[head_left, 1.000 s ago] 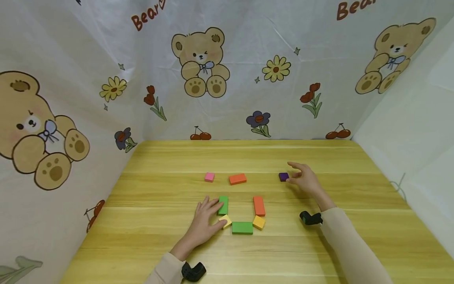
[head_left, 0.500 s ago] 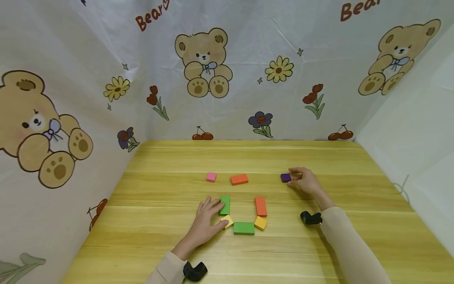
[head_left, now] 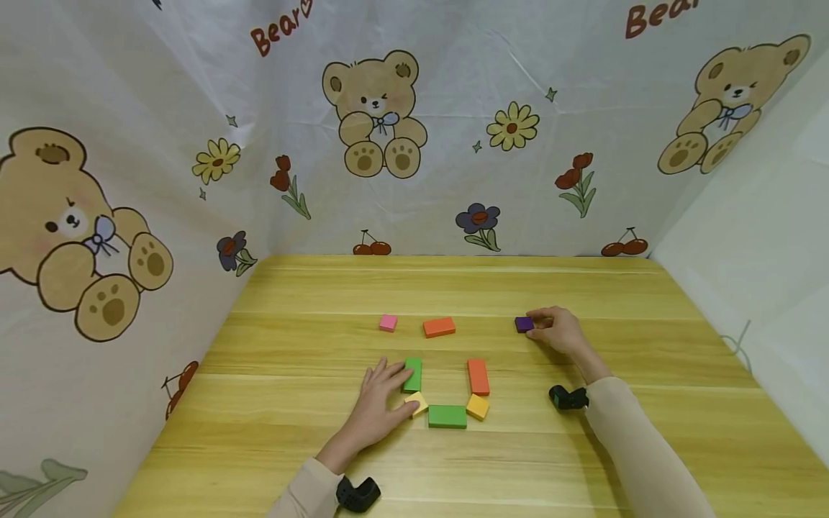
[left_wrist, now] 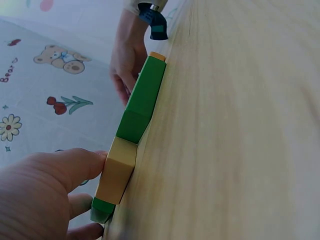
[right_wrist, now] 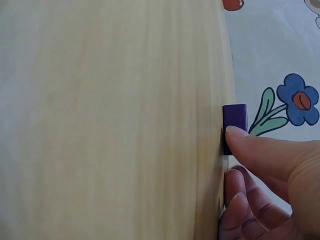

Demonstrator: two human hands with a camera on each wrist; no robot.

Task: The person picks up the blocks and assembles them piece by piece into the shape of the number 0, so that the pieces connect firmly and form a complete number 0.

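In the head view my left hand (head_left: 377, 406) lies at the left of a small arrangement of blocks, fingers spread. Its fingertips touch an upright-lying green block (head_left: 413, 375), and the thumb rests against a pale yellow block (head_left: 419, 404). The left wrist view shows that thumb on the pale yellow block's (left_wrist: 117, 170) side. Farther back on the right, my right hand (head_left: 560, 332) pinches a small purple block (head_left: 524, 324) at its right end. From the right wrist, the thumb presses the purple block's (right_wrist: 235, 116) face; the index fingertip is hidden behind it.
A second green block (head_left: 447, 416), an orange-yellow block (head_left: 478, 407) and a red-orange block (head_left: 478, 377) continue the U-shaped arrangement. Behind it lie a pink block (head_left: 388, 323) and another red-orange block (head_left: 439, 327). A bear-print cloth (head_left: 427, 208) stands along the table's (head_left: 324, 288) back.
My right hand's thumb and index finger have closed in on the purple block, which stays on the table. My left hand keeps its place; the view has shifted slightly.
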